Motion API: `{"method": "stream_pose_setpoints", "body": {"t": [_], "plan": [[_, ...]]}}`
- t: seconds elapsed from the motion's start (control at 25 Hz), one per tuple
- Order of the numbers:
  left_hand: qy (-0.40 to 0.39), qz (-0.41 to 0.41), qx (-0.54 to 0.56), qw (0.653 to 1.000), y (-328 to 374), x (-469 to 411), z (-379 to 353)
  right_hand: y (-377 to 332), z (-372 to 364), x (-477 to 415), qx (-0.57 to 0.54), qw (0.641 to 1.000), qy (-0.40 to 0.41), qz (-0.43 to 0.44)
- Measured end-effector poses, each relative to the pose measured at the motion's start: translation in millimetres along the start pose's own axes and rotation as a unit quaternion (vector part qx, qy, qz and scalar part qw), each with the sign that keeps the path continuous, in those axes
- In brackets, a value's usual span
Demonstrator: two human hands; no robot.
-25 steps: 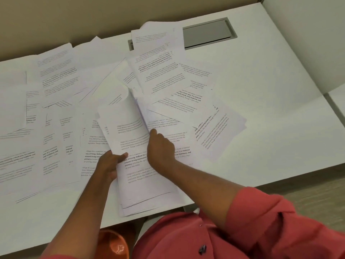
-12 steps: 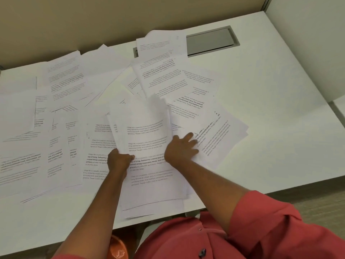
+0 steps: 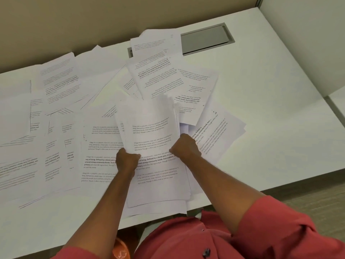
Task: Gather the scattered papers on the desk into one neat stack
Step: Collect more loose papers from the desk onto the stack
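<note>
Gripping one paper stack (image 3: 155,176), left hand (image 3: 127,160) and right hand (image 3: 185,148).

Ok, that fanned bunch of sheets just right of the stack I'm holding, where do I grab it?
Probably its near end, beside your right hand on the stack, coming from the desk's front edge: the fanned bunch overlaps there and splays apart farther out, so one pinch should catch every sheet.

White tabletop (image 3: 270,128) w/ printed papers (image 3: 56,109) strewn across left & centre; pile (image 3: 158,193) reaches near edge; grey hatch (image 3: 205,39) set by far edge.
</note>
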State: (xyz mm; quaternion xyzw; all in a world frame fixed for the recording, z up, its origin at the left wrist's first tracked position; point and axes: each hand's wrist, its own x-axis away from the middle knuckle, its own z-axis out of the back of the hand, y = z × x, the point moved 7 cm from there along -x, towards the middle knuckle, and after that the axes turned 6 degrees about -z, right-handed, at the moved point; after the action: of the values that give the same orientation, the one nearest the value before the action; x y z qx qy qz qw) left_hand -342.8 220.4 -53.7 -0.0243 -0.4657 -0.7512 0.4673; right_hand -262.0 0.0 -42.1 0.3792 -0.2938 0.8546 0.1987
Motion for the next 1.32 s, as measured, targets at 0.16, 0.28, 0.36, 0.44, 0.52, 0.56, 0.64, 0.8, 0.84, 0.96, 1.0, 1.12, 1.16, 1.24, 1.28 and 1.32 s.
{"method": "stream_pose_setpoints", "body": {"t": [0.16, 0.28, 0.36, 0.44, 0.52, 0.56, 0.64, 0.8, 0.84, 0.96, 1.0, 1.12, 1.16, 1.24, 1.28, 1.32], "plan": [[-0.056, 0.039, 0.071, 0.995, 1.2, -0.7, -2.0, -10.6, 7.2, 11.7, -0.038, 0.998, 0.019, 0.051], [-0.089, 0.048, 0.093, 0.990, 2.0, -4.4, -1.3, -22.5, 16.7, 30.5, -0.044, 0.995, 0.035, 0.077], [-0.115, 0.052, 0.103, 0.987, 2.5, -10.7, 2.9, -39.4, 22.8, 49.2, -0.046, 0.991, 0.041, 0.117], [-0.167, 0.057, 0.127, 0.976, 5.7, -13.9, 5.3, -60.3, 29.1, 71.0, -0.058, 0.984, 0.037, 0.162], [-0.224, 0.050, 0.168, 0.959, 14.5, -11.2, 8.7, -81.3, 35.1, 92.9, -0.071, 0.976, 0.027, 0.206], [-0.239, 0.050, 0.196, 0.950, 20.1, -9.4, 13.7, -91.3, 37.4, 103.8, -0.075, 0.971, 0.023, 0.227], [-0.245, 0.052, 0.267, 0.931, 24.8, -10.2, 27.8, -111.0, 39.1, 123.1, -0.082, 0.961, 0.016, 0.265], [-0.226, 0.050, 0.385, 0.894, 31.3, 3.2, 43.4, -154.8, 24.9, 155.8, -0.086, 0.933, -0.010, 0.349], [-0.214, 0.034, 0.384, 0.898, 31.0, 4.8, 47.5, -164.6, 18.7, 161.0, -0.086, 0.925, -0.023, 0.370], [-0.261, 0.011, 0.436, 0.861, 27.4, -2.8, 48.8, -184.6, 2.0, 165.1, -0.110, 0.905, -0.072, 0.404], [-0.309, 0.022, 0.494, 0.812, 23.9, -7.6, 45.1, -187.0, -1.1, 162.4, -0.125, 0.902, -0.088, 0.404], [-0.255, 0.071, 0.591, 0.762, 9.8, -30.7, 56.3, -183.0, -1.8, 138.7, -0.179, 0.901, -0.142, 0.368], [-0.242, 0.060, 0.571, 0.783, 9.1, -34.9, 60.2, -178.1, 0.7, 125.2, -0.197, 0.904, -0.153, 0.347], [-0.236, 0.028, 0.520, 0.820, 7.0, -46.7, 67.6, -163.0, 3.3, 93.0, -0.229, 0.912, -0.170, 0.293], [-0.243, 0.006, 0.474, 0.846, 5.5, -54.1, 68.2, -152.5, 1.6, 75.3, -0.249, 0.918, -0.178, 0.252], [-0.263, -0.016, 0.415, 0.871, 7.3, -57.7, 66.6, -141.3, -1.8, 59.1, -0.268, 0.922, -0.186, 0.210]]}}
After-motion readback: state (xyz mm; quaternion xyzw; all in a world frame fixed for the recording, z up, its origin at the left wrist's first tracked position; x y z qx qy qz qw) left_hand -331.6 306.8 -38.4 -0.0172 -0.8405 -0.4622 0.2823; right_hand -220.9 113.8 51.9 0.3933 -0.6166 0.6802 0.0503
